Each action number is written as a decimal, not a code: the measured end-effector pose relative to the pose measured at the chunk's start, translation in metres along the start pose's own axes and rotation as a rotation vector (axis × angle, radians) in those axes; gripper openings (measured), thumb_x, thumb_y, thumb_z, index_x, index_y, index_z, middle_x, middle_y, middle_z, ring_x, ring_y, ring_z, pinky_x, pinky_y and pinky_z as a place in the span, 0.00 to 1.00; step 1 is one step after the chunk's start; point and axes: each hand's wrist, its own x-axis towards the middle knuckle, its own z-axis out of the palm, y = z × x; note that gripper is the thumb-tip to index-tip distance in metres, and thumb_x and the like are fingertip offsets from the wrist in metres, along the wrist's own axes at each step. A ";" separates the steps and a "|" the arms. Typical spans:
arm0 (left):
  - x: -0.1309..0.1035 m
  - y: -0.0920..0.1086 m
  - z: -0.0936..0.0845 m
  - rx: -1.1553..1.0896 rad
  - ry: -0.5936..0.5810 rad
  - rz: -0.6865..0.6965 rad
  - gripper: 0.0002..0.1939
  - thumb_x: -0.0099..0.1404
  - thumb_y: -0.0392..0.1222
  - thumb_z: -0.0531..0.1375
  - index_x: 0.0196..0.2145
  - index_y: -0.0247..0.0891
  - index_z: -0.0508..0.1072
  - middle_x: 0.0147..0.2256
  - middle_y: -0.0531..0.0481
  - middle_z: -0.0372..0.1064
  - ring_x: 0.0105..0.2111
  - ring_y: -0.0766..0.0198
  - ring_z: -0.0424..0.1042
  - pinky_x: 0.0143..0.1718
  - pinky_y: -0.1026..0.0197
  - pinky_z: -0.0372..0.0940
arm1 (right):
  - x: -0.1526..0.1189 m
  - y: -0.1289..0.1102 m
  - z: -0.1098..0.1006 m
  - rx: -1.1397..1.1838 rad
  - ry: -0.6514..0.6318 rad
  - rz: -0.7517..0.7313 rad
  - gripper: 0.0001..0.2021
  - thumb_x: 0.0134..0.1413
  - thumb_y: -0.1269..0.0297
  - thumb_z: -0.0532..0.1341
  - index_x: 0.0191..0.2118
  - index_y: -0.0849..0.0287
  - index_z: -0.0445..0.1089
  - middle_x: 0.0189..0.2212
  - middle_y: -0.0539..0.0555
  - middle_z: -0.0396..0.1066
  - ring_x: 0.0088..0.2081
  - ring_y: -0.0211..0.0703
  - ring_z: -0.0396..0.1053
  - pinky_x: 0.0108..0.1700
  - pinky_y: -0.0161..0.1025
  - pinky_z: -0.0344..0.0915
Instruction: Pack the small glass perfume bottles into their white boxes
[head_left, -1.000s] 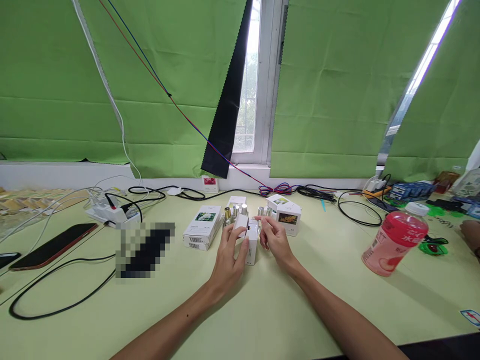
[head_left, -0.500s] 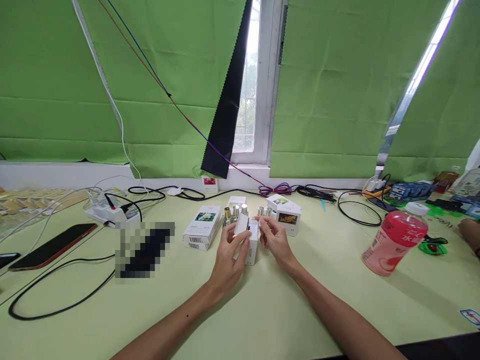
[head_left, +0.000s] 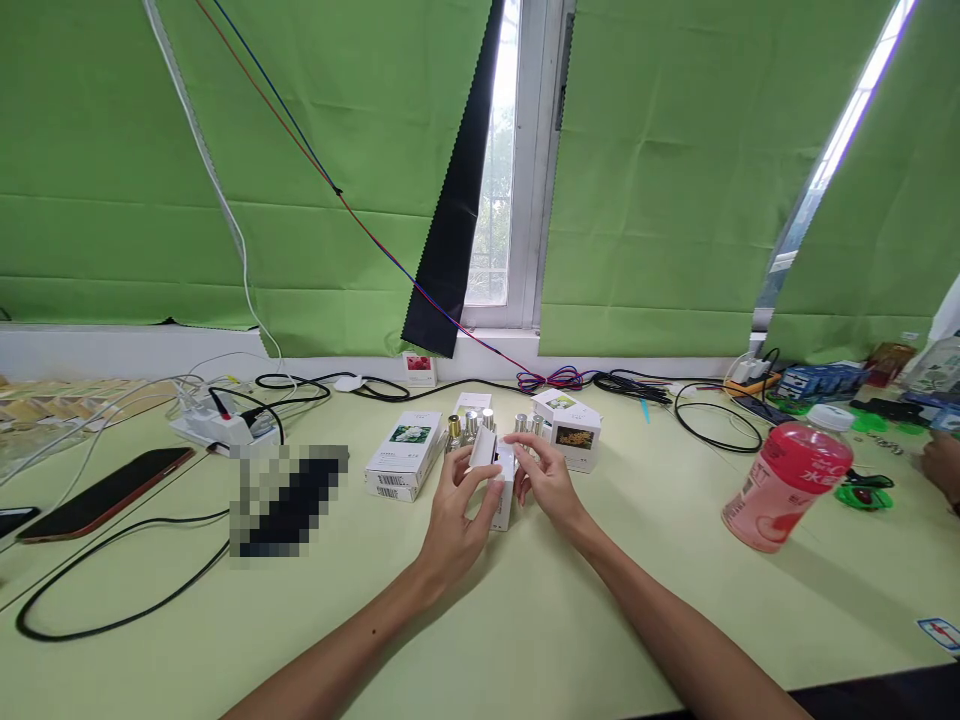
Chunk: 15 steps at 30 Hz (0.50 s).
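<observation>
A small white carton stands upright on the table with its top flap raised. My left hand is closed round its left and near sides. At the carton's top right edge, the bent fingers of my right hand touch the opening; the fingertips partly hide what they grip. Just behind stand several small glass bottles with silver caps and one with a gold cap. White cartons with flower pictures lie stacked to the left, and more white cartons stand to the right.
A pink drink bottle stands at the right, and another person's hand shows at the far right edge. Phones, a power strip and a looped black cable occupy the left. Coiled cables run along the wall.
My right index finger has shifted left over the carton's opening, and the hand has lowered slightly. My left hand holds the carton in the same spot. The other person's hand has moved slightly.
</observation>
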 end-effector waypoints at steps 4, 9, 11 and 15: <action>0.001 0.000 0.000 0.019 0.009 0.009 0.07 0.72 0.40 0.59 0.45 0.43 0.76 0.51 0.44 0.63 0.47 0.58 0.74 0.48 0.52 0.74 | -0.002 -0.003 0.002 0.029 -0.021 0.005 0.23 0.57 0.43 0.62 0.48 0.56 0.73 0.15 0.44 0.64 0.13 0.39 0.62 0.15 0.36 0.61; 0.000 -0.003 0.001 0.068 0.004 0.015 0.06 0.69 0.42 0.62 0.44 0.43 0.75 0.52 0.43 0.63 0.52 0.53 0.72 0.48 0.50 0.73 | -0.001 -0.004 0.003 0.024 -0.008 0.012 0.23 0.55 0.41 0.63 0.46 0.55 0.74 0.16 0.43 0.64 0.12 0.37 0.60 0.14 0.36 0.58; 0.000 -0.003 0.001 0.082 0.005 0.023 0.07 0.68 0.43 0.64 0.43 0.43 0.75 0.52 0.42 0.63 0.54 0.52 0.71 0.49 0.50 0.73 | -0.001 -0.003 0.002 0.008 0.009 -0.001 0.23 0.55 0.41 0.63 0.45 0.55 0.74 0.15 0.43 0.62 0.12 0.36 0.59 0.15 0.36 0.57; -0.001 -0.004 0.002 0.089 0.012 0.063 0.07 0.68 0.40 0.64 0.44 0.42 0.73 0.53 0.42 0.62 0.53 0.53 0.71 0.48 0.51 0.73 | -0.001 -0.003 0.001 -0.011 0.044 -0.027 0.21 0.56 0.41 0.63 0.42 0.55 0.75 0.14 0.42 0.59 0.12 0.36 0.58 0.16 0.35 0.54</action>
